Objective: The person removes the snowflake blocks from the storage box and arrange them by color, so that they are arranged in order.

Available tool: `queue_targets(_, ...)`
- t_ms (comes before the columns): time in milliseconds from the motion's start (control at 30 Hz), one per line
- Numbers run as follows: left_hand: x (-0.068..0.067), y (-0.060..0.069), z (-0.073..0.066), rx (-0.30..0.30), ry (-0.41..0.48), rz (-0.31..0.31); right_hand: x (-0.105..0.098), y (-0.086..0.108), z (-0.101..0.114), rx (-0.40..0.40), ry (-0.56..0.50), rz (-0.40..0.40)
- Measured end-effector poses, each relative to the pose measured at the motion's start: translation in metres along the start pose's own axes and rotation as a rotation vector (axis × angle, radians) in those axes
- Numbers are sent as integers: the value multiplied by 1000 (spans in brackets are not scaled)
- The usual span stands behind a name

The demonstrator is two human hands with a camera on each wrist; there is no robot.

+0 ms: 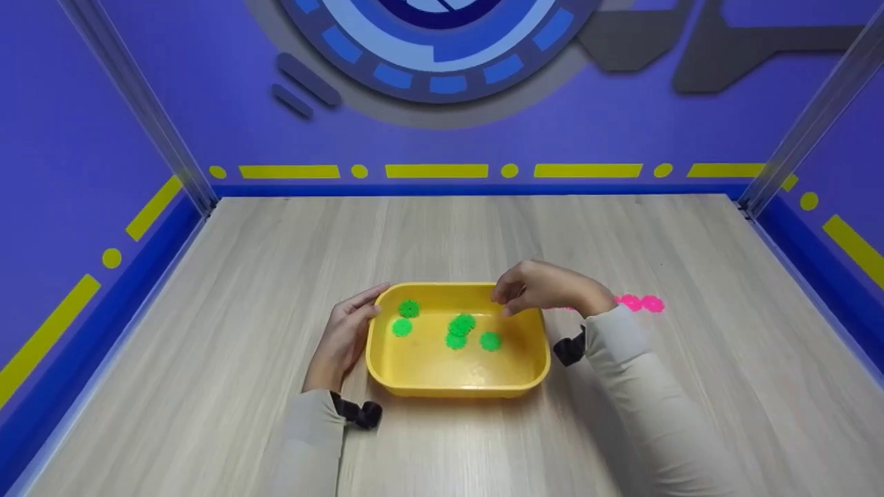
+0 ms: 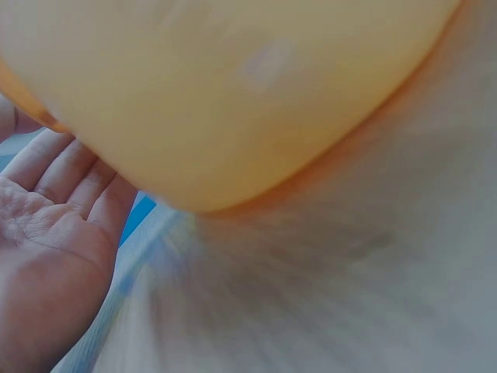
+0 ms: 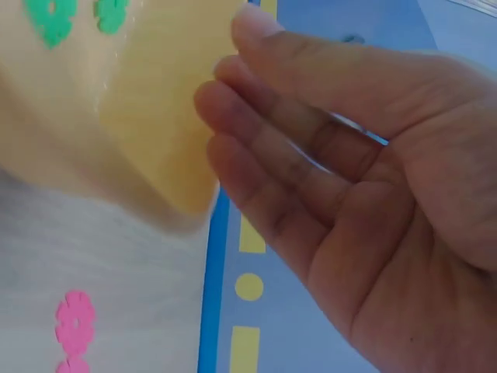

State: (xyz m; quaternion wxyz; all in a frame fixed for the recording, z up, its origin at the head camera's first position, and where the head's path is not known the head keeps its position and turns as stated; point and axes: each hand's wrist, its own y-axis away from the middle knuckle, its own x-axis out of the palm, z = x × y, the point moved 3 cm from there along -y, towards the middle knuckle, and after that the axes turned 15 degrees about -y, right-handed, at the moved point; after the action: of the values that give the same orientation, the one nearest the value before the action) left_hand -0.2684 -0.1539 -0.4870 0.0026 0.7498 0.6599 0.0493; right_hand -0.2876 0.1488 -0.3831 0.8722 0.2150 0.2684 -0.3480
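Yellow tray (image 1: 428,369) on the worktop (image 1: 207,386), its left end in the left hand (image 1: 345,331), its far right corner beneath the right hand (image 1: 545,285).

Thumb at the rim and fingers along the outer wall, the left hand grips the tray; the right hand is loosely bent, thumb and fingertips parted, with nothing visible between them. Green discs (image 1: 490,341) lie inside: two close to the left hand, an overlapping cluster around the middle, one farther right, nearer the wearer than the right fingertips. Pink discs (image 1: 652,304) sit in a row on the worktop, right of the tray (partly hidden by the right wrist).
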Motion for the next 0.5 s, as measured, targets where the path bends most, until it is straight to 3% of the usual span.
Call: queue_targets(500, 1, 0, -1, 1, -10, 5, 20, -24, -1, 112, -11, 93)
